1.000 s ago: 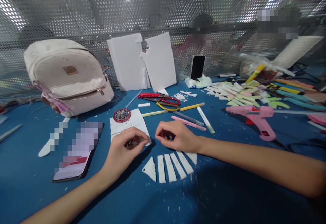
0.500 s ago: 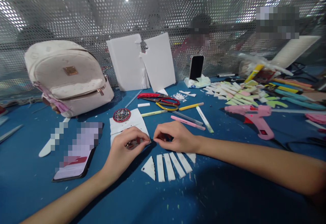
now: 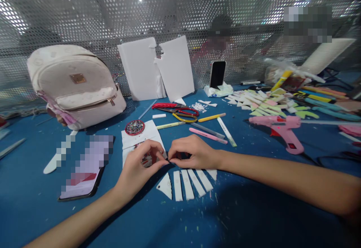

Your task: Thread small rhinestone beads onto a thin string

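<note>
My left hand (image 3: 142,165) is pinched over the lower right part of a white sheet (image 3: 152,129), its thumb and index finger pressed around something too small to make out. Close against its fingertips, my right hand (image 3: 194,152) is also pinched; what it grips is hidden. A round red-rimmed dish of glittering bits (image 3: 134,127) rests on the sheet. Below my hands several white strips (image 3: 187,185) lie side by side, with a white triangular piece (image 3: 165,186) having a small dark hole at their left end.
Scissors (image 3: 180,112), pens (image 3: 208,136) and a pink glue gun (image 3: 287,129) lie beyond and right. At left are a phone (image 3: 87,165) and a pale backpack (image 3: 76,86). Behind stand white boards (image 3: 177,67) and another phone (image 3: 218,74). Cut pieces (image 3: 265,103) are heaped at right.
Both pinched hands have shifted slightly, and their fingertips have come together, closing the small gap between them. The objects on the table have stayed in place.
</note>
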Demonstrator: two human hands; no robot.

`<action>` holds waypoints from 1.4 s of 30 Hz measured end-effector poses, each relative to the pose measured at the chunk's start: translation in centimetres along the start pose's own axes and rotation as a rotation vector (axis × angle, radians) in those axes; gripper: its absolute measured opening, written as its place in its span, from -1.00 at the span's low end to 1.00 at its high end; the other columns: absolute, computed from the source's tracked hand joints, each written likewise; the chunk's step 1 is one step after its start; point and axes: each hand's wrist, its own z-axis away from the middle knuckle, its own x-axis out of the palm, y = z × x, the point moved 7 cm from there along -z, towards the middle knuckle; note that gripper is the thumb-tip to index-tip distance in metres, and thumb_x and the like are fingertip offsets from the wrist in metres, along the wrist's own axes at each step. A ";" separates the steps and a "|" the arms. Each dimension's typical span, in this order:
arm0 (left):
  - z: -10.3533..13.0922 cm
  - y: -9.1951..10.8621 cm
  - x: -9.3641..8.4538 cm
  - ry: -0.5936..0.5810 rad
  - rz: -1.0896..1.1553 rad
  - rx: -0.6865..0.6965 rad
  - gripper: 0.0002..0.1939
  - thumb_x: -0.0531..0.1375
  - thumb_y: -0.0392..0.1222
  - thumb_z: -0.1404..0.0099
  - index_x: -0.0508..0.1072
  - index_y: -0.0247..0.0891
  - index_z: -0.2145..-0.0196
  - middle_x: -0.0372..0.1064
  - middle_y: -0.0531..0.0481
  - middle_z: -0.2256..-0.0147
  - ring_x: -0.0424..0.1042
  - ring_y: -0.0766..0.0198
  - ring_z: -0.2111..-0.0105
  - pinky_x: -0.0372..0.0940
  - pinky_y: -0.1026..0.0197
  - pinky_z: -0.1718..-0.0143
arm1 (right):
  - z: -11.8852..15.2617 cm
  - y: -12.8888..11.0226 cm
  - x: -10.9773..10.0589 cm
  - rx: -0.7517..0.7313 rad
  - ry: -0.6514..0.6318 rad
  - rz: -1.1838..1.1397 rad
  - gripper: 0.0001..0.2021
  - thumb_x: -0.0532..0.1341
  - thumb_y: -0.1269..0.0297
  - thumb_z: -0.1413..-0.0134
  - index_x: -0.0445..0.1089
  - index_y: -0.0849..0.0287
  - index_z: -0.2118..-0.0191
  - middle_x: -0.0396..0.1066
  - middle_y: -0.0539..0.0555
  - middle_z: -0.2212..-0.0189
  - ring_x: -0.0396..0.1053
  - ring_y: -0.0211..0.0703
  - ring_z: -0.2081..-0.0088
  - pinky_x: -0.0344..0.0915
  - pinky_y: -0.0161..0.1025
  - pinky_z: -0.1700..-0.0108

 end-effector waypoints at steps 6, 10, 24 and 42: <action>0.7 2.1 1.0 -0.139 -0.187 0.317 -0.95 0.27 -0.28 -0.33 0.46 -0.19 0.26 0.49 0.05 0.40 0.41 0.27 0.40 0.27 0.21 0.27 | 0.1 0.0 -0.2 0.022 0.061 0.054 -0.90 0.15 0.48 -0.10 0.35 0.18 0.28 0.41 -0.02 0.43 0.25 -0.32 0.48 0.17 -0.37 0.42; 1.8 3.0 2.1 -0.254 -0.306 0.521 -0.83 0.09 -0.34 -0.44 0.48 -0.18 0.18 0.46 0.01 0.38 0.35 0.25 0.39 0.21 0.14 0.23 | 0.1 -0.1 0.2 -0.001 0.012 0.062 -0.88 0.15 0.50 -0.10 0.36 0.17 0.26 0.41 -0.02 0.41 0.25 -0.32 0.46 0.18 -0.35 0.38; 2.1 2.7 2.1 -0.275 -0.314 0.523 -0.77 0.04 -0.33 -0.45 0.48 -0.17 0.12 0.43 -0.01 0.36 0.33 0.23 0.36 0.20 0.15 0.21 | 0.1 0.0 0.1 0.004 -0.025 -0.029 -0.93 0.19 0.39 -0.25 0.42 0.20 0.22 0.43 0.03 0.38 0.31 -0.29 0.41 0.23 -0.34 0.34; -4.7 -5.1 -8.4 -0.455 -0.302 0.017 -0.88 0.26 -0.15 -0.27 0.57 -0.15 0.41 0.55 0.02 0.40 0.49 0.26 0.39 0.34 0.29 0.31 | 0.1 0.8 -0.1 0.091 -0.008 -0.035 -0.95 0.19 0.43 -0.22 0.41 0.19 0.25 0.44 0.02 0.36 0.30 -0.30 0.40 0.23 -0.32 0.35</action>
